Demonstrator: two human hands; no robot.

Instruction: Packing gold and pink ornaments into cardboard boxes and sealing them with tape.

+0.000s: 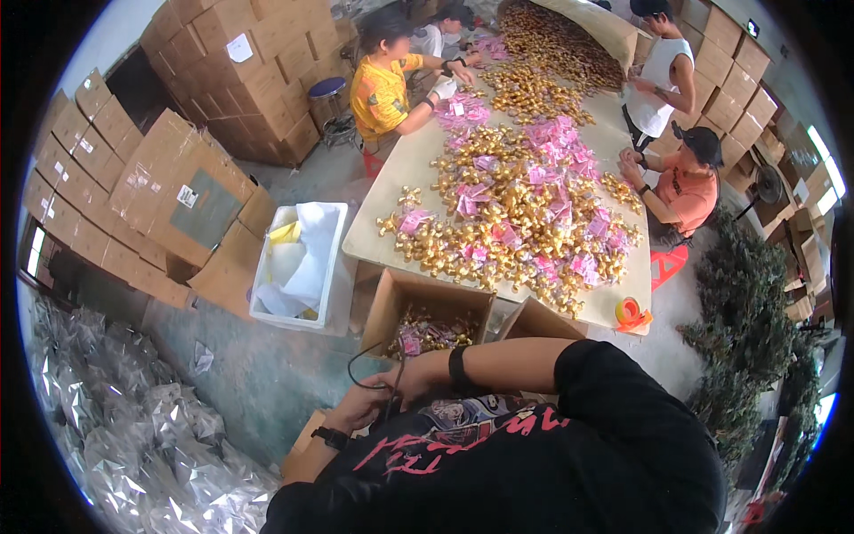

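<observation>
On your left, silvery, sharp-cornered foil-like pieces [151, 427] lie heaped, with brown cartons [89, 187] stacked beyond them and a taller carton stack [258, 71] farther back, near a blue-seated stool [327, 87]. Just beside the tabletop [378, 236], you have a white bin [341, 262] containing a pale sheet [313, 245] and something yellow [285, 233]. An orange tape roll [630, 313] sits at the tabletop's near right corner. To your right, dark green foliage [743, 303] is piled up, with a fan [767, 184] behind it. Along the tabletop's right side, you see a co-worker in orange [689, 191] and another in white [658, 76]; one in yellow [378, 98] is across from them.
</observation>
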